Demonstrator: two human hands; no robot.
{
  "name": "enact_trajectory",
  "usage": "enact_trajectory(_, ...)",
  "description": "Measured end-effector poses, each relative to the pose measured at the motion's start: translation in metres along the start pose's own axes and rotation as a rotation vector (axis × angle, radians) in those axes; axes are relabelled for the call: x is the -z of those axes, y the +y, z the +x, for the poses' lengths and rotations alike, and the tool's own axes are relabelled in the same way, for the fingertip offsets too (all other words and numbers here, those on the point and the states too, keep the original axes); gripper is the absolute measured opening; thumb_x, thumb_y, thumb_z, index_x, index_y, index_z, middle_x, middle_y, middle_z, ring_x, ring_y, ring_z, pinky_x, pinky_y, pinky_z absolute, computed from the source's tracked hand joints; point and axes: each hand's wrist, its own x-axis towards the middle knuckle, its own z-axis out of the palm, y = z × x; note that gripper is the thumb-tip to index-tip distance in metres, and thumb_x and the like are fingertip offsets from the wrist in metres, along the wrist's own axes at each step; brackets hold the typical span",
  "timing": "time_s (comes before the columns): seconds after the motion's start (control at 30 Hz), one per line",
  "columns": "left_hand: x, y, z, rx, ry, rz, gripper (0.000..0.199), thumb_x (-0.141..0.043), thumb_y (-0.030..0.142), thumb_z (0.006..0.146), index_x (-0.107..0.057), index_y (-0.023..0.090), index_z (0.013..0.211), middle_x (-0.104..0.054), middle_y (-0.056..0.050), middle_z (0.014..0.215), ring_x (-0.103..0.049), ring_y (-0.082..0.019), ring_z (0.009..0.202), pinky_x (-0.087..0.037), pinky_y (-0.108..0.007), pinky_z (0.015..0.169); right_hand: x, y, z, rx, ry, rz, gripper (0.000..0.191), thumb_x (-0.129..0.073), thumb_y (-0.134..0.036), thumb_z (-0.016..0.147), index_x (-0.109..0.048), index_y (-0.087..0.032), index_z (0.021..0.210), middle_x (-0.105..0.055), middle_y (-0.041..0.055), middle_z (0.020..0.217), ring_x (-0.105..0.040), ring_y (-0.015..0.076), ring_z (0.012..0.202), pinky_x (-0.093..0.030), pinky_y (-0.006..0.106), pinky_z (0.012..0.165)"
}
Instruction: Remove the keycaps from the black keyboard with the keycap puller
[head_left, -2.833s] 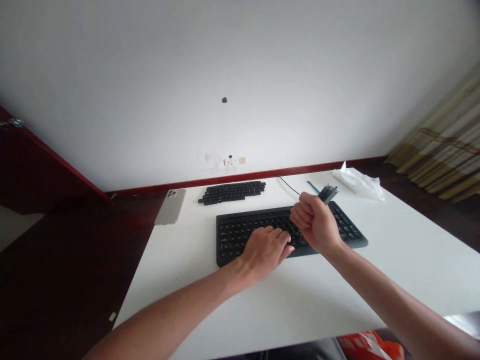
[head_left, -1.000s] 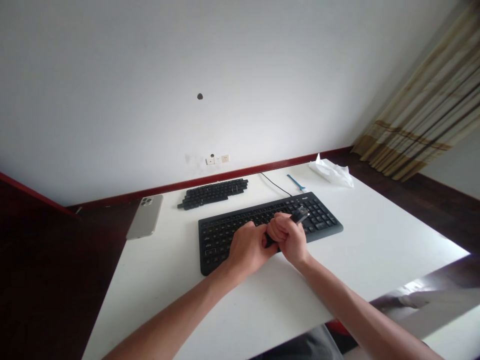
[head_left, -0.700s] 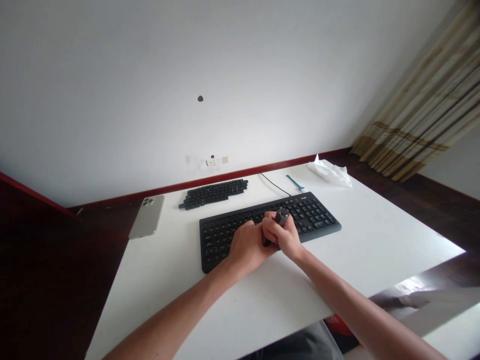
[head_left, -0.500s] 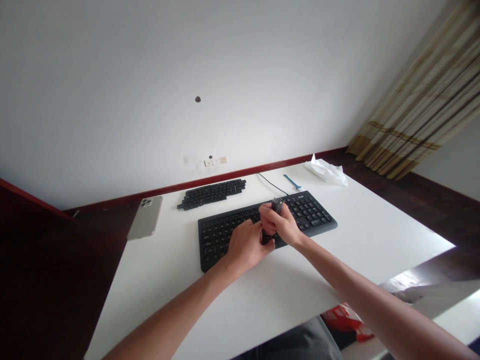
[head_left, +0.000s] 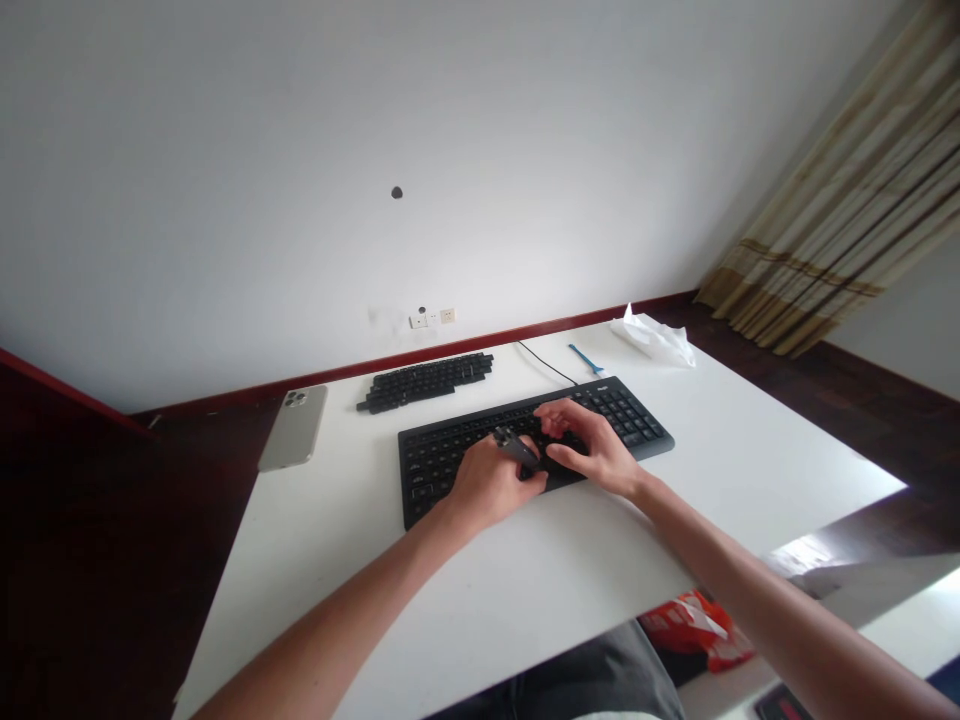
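Observation:
My left hand (head_left: 487, 482) is closed around a short dark grey tool (head_left: 517, 447), whose pronged-looking end sticks up between thumb and fingers; its exact kind cannot be made out. The hand is over the front middle of a black keyboard (head_left: 637, 425). The keyboard's left part looks stripped of its keycaps, while the number pad at the right has caps. My right hand (head_left: 589, 445) hovers over the keyboard beside the tool, its fingers bent and apart, holding nothing. Behind the keyboard lie loose black keycaps (head_left: 427, 382), laid out in rows.
A phone (head_left: 296, 428) lies face down at the left of the white table (head_left: 585, 570). Toward the back are a cable (head_left: 547, 365), a blue thin tool (head_left: 585, 359) and a crumpled white plastic bag (head_left: 654, 338). A red bag (head_left: 697, 625) is below the table's front edge.
My right hand has let go of the dark tool and moved slightly right, its fingers opening. The tool now leans left in my left hand.

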Motion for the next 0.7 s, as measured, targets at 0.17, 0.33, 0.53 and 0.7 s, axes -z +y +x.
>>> enact_trajectory(0.17, -0.005, -0.006, -0.001, -0.042, 0.044, 0.015, 0.015, -0.072, 0.035, 0.089, -0.074, 0.023, 0.097, -0.077, -0.002, 0.080, -0.074, -0.025, 0.081, -0.052, -0.031, 0.068, -0.004, -0.004, -0.007, 0.037, 0.030, -0.198, 0.020, -0.071, -0.035, 0.091, -0.068, -0.021, 0.105, -0.063, 0.0016, 0.082, -0.058, 0.0172, 0.074, -0.049, 0.031, 0.071)
enact_trajectory(0.33, -0.009, -0.012, -0.001, -0.106, 0.049, -0.073, 0.016, -0.074, 0.028, 0.085, -0.078, 0.023, 0.100, -0.080, -0.004, 0.091, -0.075, -0.026, 0.086, -0.054, -0.031, 0.072, -0.020, -0.018, -0.003, 0.110, -0.073, -0.267, 0.021, -0.074, -0.033, 0.087, -0.067, -0.021, 0.102, -0.066, 0.0018, 0.083, -0.060, 0.0149, 0.070, -0.049, 0.027, 0.066)
enact_trajectory(0.53, -0.009, -0.014, 0.001, -0.055, -0.007, -0.041, 0.011, -0.073, 0.026, 0.083, -0.079, 0.021, 0.092, -0.079, -0.006, 0.090, -0.075, -0.027, 0.085, -0.055, -0.031, 0.071, -0.033, -0.018, 0.002, 0.308, 0.051, -0.424, 0.016, -0.065, -0.017, 0.081, -0.064, -0.021, 0.096, -0.058, -0.0049, 0.064, -0.051, 0.0107, 0.054, -0.038, 0.024, 0.055)
enact_trajectory(0.7, -0.005, -0.013, 0.001, -0.084, -0.048, -0.002, 0.010, -0.071, 0.029, 0.085, -0.074, 0.020, 0.081, -0.078, -0.006, 0.087, -0.074, -0.025, 0.083, -0.054, -0.030, 0.070, -0.030, -0.006, 0.011, 0.473, 0.011, -0.479, 0.010, -0.061, -0.021, 0.082, -0.051, -0.023, 0.080, -0.052, -0.0047, 0.058, -0.043, 0.0111, 0.049, -0.031, 0.028, 0.052)
